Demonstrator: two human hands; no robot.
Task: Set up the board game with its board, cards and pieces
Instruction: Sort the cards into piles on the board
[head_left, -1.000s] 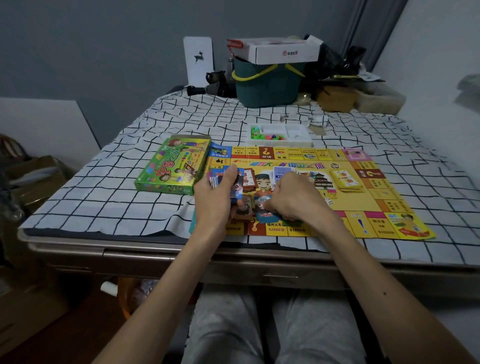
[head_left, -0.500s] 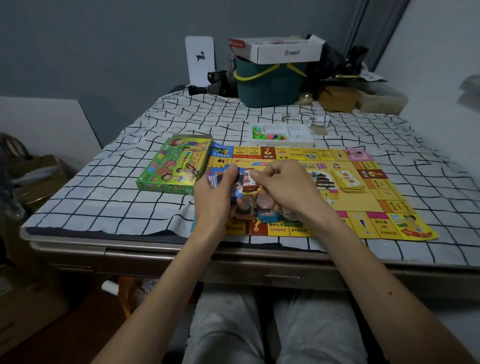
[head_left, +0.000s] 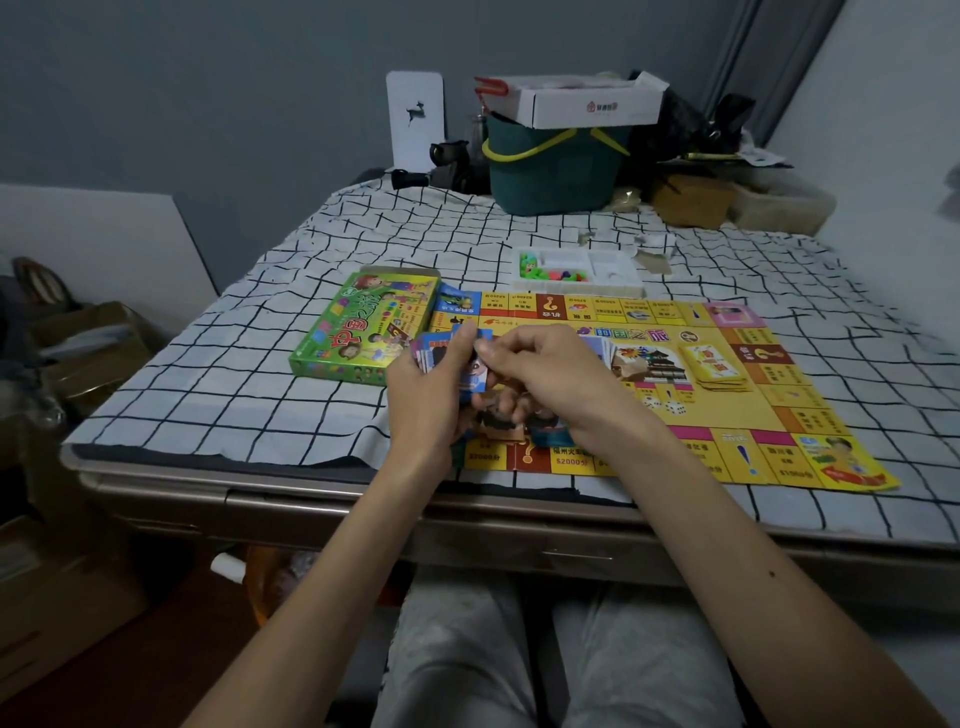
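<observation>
table with a black-and-white checked cloth (head_left: 260, 395) fills the room in front of the seated person. yellow game board (head_left: 753, 415) lies flat and unfolded on the cloth, its near edge close to the table's near edge. at the far end, a dark green bin (head_left: 550, 176) with a white carton (head_left: 582, 101) sitting on top. green game box (head_left: 363, 332) lies flat on the cloth, touching the board's far-left corner. white tray (head_left: 615, 267) just beyond the board's far edge, coloured pieces (head_left: 550, 273) in its left compartments.

both hands hover over the board's left half, close together. left hand (head_left: 426, 400) is clenched round a stack of cards (head_left: 434, 351), thumb up along the face. right hand (head_left: 550, 374) has its fingers curled, thumb and forefinger pinching a blue-edged card (head_left: 475, 378) at that stack. under the hands, a few picture cards (head_left: 545, 431) lie face up on the board near its front edge; count unclear, partly hidden. yellow card pile (head_left: 714, 366) rests on the board's right half, well apart from the hands. two white dice (head_left: 667, 405) on the board between the pile and the right wrist.
</observation>
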